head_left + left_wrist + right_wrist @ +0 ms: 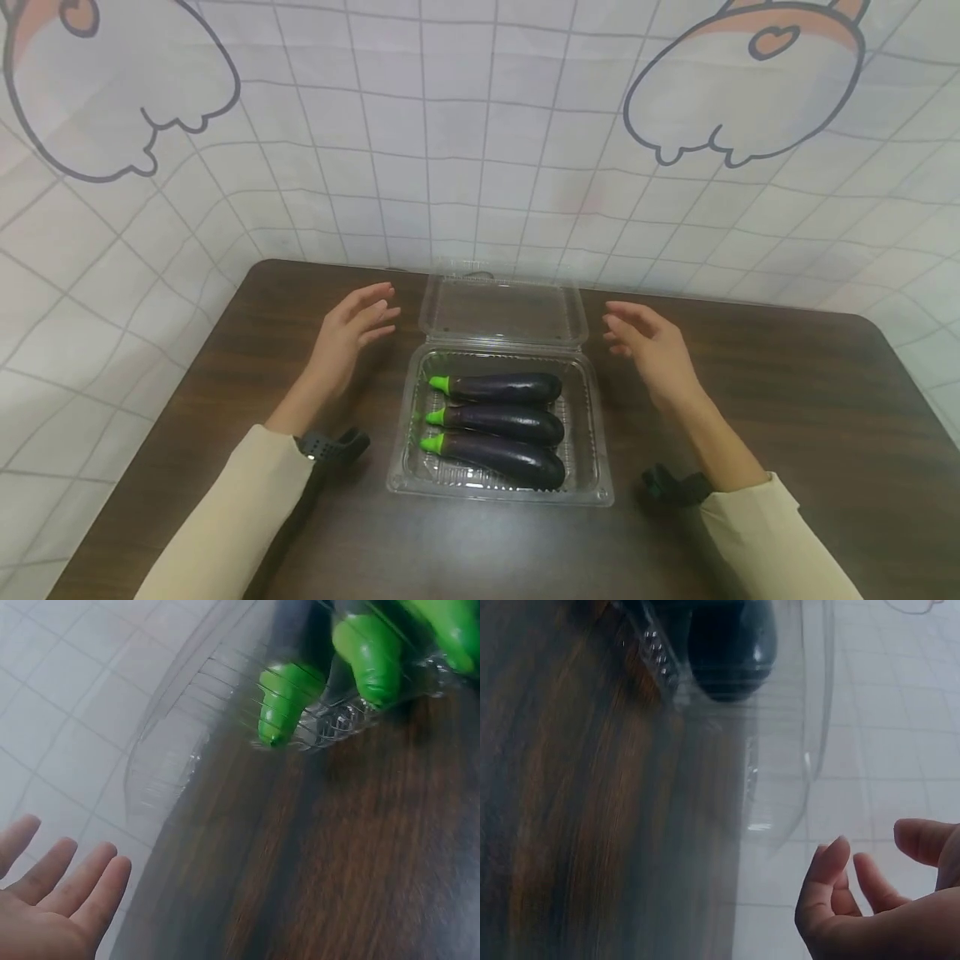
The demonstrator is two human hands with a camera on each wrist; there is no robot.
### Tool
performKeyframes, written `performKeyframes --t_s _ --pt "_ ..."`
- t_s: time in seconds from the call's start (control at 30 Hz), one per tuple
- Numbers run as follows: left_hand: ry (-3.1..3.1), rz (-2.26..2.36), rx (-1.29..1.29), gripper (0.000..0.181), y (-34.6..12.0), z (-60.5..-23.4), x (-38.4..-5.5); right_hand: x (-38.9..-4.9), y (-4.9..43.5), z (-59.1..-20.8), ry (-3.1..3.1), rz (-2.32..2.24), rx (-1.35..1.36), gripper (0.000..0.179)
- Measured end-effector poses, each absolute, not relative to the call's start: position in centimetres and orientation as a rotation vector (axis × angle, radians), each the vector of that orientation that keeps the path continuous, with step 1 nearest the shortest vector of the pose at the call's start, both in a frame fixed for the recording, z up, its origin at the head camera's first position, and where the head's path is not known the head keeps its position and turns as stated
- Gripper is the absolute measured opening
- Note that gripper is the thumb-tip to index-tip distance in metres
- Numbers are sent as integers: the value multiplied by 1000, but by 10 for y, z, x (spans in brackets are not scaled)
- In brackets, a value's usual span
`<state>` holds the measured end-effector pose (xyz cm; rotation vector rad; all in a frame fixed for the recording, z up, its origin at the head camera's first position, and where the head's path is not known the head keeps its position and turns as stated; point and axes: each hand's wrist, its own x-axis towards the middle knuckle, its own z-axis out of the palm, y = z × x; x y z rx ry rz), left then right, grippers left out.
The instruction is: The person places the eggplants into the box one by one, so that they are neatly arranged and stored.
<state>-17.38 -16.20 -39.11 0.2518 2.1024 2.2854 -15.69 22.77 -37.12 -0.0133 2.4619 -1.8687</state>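
Three dark purple eggplants lie side by side in a clear plastic clamshell box (401,450), their green stem ends toward the left. The back eggplant (510,387), the middle eggplant (506,422) and the front eggplant (502,458) all rest inside the base. Hinged at the back, the transparent lid (504,308) stands open. To the left of the lid, my left hand (348,333) is held with loosely spread fingers, touching nothing. My right hand (652,350) is on the other side, fingers relaxed and slightly bent, apart from the box. Neither hand holds anything.
Beneath the box is a dark wood-grain table (480,558). Behind it hangs a white grid-patterned cloth (450,167) with cartoon drawings, close to the table's back edge. A dark wrist strap (333,446) circles the left wrist, and another strap (678,487) the right.
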Motion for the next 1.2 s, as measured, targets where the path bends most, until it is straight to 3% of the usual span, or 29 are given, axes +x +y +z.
performKeyframes --t_s 0.53,1.2 --pt "1799 2286 120 49 -147 -401 -202 -188 212 -380 2140 -1937 140 52" --pt "1898 2260 103 47 -132 -384 -198 -184 210 -377 2221 -1885 136 48"
